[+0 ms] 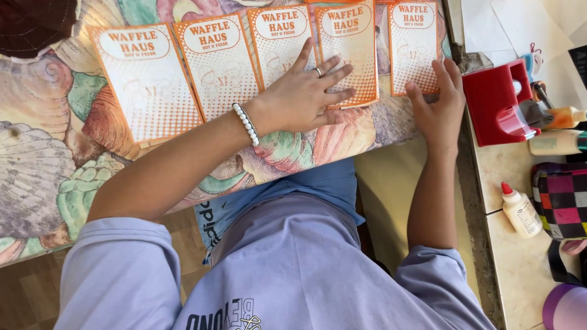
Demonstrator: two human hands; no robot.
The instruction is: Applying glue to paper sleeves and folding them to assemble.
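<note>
Five orange cards under both flat hands, red holder beside.

The left hand lies flat on an orange-and-white card in a row; the right hand touches the rightmost card beside a red tape dispenser

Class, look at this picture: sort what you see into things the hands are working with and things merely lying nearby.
In hand:
- left hand, flat on the orange-and-white cards
- right hand, at the edge of the rightmost card
- shell-patterned board under the cards

Lying about:
- red holder
- white glue bottle
- checked pouch
- dark cap
</note>
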